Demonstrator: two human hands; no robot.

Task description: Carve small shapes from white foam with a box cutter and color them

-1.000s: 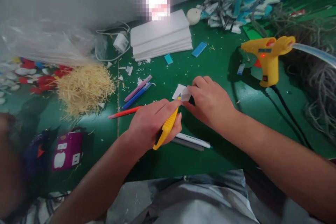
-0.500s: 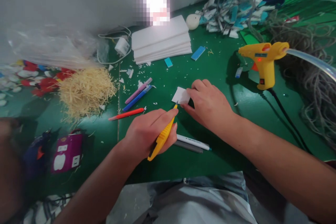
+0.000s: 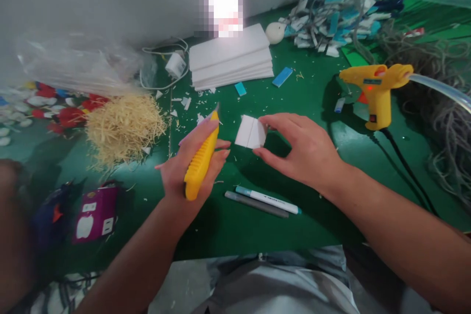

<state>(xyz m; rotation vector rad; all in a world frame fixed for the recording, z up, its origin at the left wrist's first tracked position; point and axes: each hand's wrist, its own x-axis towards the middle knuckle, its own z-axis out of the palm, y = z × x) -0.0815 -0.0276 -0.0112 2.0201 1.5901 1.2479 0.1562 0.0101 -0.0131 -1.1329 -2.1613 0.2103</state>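
My left hand (image 3: 191,164) is closed on a yellow utility knife (image 3: 201,162), held above the green table with its tip pointing up and away. My right hand (image 3: 301,149) pinches a small white foam piece (image 3: 250,132) by its right edge, lifted a little off the table. A line runs across the piece, which looks like a cut. The knife sits to the left of the foam and does not touch it.
A stack of white foam sheets (image 3: 230,56) lies at the back. A yellow glue gun (image 3: 377,91) stands at the right with its cord. Two pens (image 3: 263,201) lie near me. Straw (image 3: 125,125), markers, a purple box (image 3: 94,213) and foam scraps (image 3: 331,5) surround the work spot.
My left hand has lifted the knife away from the foam and swung it left and upright. My right hand has raised the foam piece off the table.
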